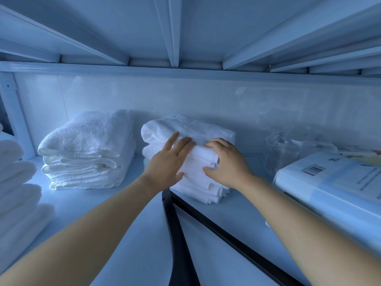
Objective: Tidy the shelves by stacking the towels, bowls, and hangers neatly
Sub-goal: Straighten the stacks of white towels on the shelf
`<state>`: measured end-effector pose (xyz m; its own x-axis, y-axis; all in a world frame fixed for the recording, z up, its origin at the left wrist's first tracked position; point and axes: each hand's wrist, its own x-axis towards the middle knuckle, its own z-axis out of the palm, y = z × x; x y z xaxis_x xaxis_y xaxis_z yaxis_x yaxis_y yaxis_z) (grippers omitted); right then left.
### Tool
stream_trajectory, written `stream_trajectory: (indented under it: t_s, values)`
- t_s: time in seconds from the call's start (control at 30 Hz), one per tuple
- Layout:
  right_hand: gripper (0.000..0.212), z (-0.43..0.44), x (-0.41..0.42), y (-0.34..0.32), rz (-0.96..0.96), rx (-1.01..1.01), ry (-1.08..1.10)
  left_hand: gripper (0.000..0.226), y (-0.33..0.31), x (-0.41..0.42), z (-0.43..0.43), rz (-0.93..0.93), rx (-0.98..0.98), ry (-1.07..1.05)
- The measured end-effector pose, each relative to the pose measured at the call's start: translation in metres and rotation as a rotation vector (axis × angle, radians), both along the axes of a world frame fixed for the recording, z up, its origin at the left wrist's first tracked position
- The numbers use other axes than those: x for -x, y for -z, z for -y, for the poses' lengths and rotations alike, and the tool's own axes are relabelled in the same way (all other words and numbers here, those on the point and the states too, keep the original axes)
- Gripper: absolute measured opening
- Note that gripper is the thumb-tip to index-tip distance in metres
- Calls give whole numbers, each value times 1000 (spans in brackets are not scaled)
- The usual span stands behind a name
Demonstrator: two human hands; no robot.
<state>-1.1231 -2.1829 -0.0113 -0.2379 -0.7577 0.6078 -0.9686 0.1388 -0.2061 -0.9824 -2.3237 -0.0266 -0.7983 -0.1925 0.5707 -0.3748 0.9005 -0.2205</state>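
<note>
Head view: left hand (170,161) flat on towel stack (185,127); right hand (227,163) grips it; box (305,188) barcode, print unreadable.

Linen storage shelving, probably in a hotel or laundry supply room. A white metal shelf (82,205) is carrying three piles of folded white towels: an edge stack (16,182), a left stack (86,149) and a centre stack (185,125). The ribbed upper shelf (173,38) is spanning overhead. At the front, black hangers (179,234) are lying flat. At right, a barcoded box (329,182) and crumpled clear plastic (292,145) are sitting against a glossy pale wall (144,93).
</note>
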Motion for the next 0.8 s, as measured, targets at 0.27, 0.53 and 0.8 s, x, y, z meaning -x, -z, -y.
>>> stream_trajectory:
  t_s: [0.27, 0.53, 0.8]
  values:
    - [81, -4, -2, -5, -3, -149, -107, 80, 0, -7, 33, -109, -149, 99]
    - [112, -12, 5, -12, -87, -319, 10, 95, 3, -1, -16, -125, -217, 129]
    - [104, -4, 3, -4, -114, -220, 31, 109, 9, 9, -28, -204, -126, 122]
